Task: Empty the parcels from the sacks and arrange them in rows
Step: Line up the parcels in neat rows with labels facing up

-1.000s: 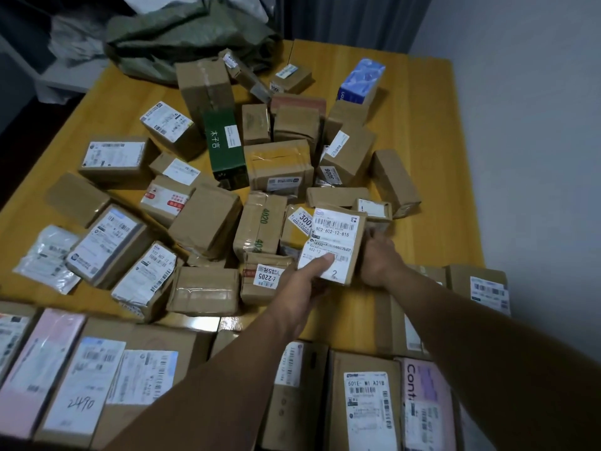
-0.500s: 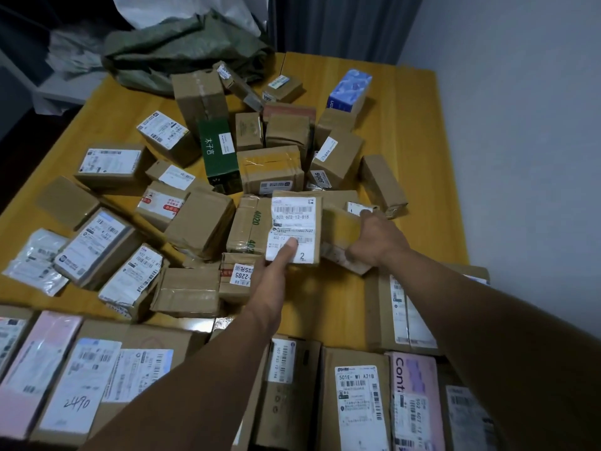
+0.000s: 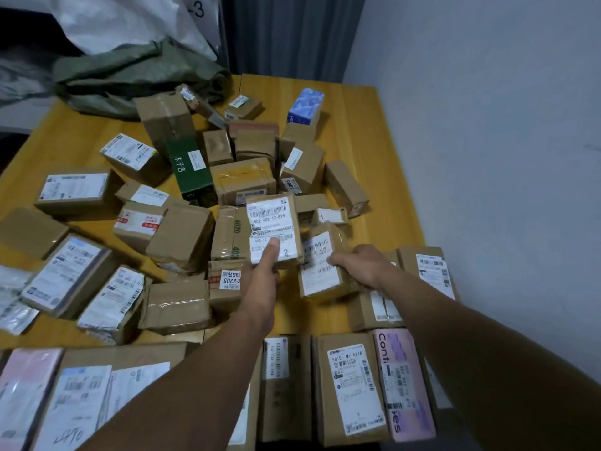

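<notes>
We lifted two parcels clear to sort them: our left hand gripped a labelled box, our right hand clasped a taped carton

Single view, worn on the head, high above the near edge of the table and tilted forward and down. Faces across the tabletop toward the far edge, with a green sack and a grey curtain at the top of the frame. Close in, with both forearms entering from the bottom, left hand gripping a labelled box and right hand gripping a taped box near mid-frame. Wide-angle, taking in the far right corner, much of the right edge and the wall beside it; left edge only partly in frame.
</notes>
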`<state>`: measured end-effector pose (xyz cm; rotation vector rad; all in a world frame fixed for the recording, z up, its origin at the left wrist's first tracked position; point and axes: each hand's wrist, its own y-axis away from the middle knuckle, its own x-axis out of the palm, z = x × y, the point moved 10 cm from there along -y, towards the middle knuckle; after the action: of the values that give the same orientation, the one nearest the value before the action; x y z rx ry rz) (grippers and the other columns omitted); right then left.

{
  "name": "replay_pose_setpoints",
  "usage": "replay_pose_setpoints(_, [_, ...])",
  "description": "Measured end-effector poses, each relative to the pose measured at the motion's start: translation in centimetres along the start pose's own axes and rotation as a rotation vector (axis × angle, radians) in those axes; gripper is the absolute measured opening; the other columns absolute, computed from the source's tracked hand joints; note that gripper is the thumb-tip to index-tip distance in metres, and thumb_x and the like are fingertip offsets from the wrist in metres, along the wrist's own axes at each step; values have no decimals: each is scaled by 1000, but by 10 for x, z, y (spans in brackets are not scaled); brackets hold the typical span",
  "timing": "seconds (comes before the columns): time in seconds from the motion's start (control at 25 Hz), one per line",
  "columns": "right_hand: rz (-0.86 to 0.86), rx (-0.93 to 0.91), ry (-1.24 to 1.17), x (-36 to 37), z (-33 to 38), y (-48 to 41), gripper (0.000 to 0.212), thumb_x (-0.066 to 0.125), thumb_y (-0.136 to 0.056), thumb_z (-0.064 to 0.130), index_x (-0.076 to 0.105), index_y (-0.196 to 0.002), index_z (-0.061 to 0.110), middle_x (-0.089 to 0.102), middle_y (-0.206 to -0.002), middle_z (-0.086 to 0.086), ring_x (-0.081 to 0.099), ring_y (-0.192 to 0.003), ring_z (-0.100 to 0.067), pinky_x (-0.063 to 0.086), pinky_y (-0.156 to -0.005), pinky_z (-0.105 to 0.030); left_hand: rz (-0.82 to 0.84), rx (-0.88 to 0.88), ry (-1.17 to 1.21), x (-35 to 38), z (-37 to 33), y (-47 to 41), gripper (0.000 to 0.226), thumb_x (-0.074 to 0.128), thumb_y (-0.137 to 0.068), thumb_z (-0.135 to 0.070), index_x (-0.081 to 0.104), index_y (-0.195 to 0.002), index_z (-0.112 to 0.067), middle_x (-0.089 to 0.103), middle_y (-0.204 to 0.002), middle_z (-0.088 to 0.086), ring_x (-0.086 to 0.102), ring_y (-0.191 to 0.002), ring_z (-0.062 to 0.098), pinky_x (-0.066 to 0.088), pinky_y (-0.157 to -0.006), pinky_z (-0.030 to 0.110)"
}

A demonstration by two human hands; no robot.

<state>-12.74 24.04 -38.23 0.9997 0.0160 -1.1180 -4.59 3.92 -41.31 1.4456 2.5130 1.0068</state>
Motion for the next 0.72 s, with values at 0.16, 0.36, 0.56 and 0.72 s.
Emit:
replay_pose_setpoints(0.16, [-70, 82, 110, 18, -47, 3, 43, 62, -88, 48, 62, -110, 11, 67, -94, -4, 65, -84, -24, 54, -67, -34, -25, -90, -86, -15, 27, 5, 60, 71, -78, -62, 59, -122, -23, 70, -114, -3, 61, -112, 23, 45, -105, 49])
replay_pose_setpoints(0.36, [-264, 25, 542, 11, -45, 12, 12, 52, -93, 26, 53, -93, 15, 55, -78, 1, 56, -75, -23, 38, -60, -28, -54, -123, -159, -28, 49, 7, 46, 73, -76, -63, 61, -107, -31, 68, -113, -7, 59, -111, 23, 45, -105, 50])
replay_pose_setpoints(0.56, [-255, 36, 513, 11, -46, 12, 15, 53, -89, 19, 58, -101, 12, 61, -84, -2, 60, -78, -25, 42, -64, -29, -23, -134, -179, -20, 51, 13, 36, 75, -79, -54, 61, -102, -29, 68, -106, -9, 60, -109, 22, 45, -105, 45])
replay_pose_setpoints(0.72, [-261, 20, 436, 14, -43, 13, 9, 48, -91, 15, 54, -91, 9, 58, -77, -5, 56, -70, -25, 41, -58, -28, 23, -124, -206, -20, 58, 17, 49, 82, -71, -50, 59, -106, -26, 70, -101, -10, 65, -105, 20, 47, -104, 42])
